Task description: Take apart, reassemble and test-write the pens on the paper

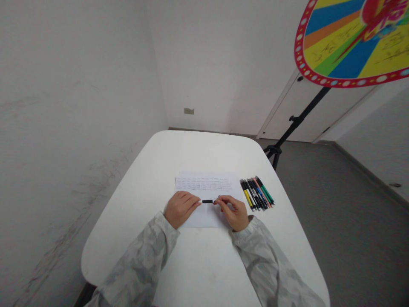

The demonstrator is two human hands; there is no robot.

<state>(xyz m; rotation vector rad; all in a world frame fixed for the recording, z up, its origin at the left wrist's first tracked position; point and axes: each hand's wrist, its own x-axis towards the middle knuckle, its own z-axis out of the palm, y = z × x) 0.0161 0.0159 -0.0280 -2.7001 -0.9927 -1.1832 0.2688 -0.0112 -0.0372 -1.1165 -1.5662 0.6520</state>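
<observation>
A pen (207,201) with a black middle section lies level between my two hands, above the paper. My left hand (182,208) pinches one end, where a bit of white shows at the fingertips. At the other end, the thumb and fingers of my right hand (234,211) are closed on the pen. Both its ends are partly hidden by fingers. Under the hands is a white sheet of paper (204,219) with rows of handwriting on its upper part. Right of my right hand, several pens (256,193) in yellow, white, black, blue, pink and green lie side by side.
The white table (204,149) has rounded corners and stands near the left wall (79,106). A colourful prize wheel (351,42) on a black tripod stand (298,121) rises behind the table's right side. Beyond it is a white door (297,123).
</observation>
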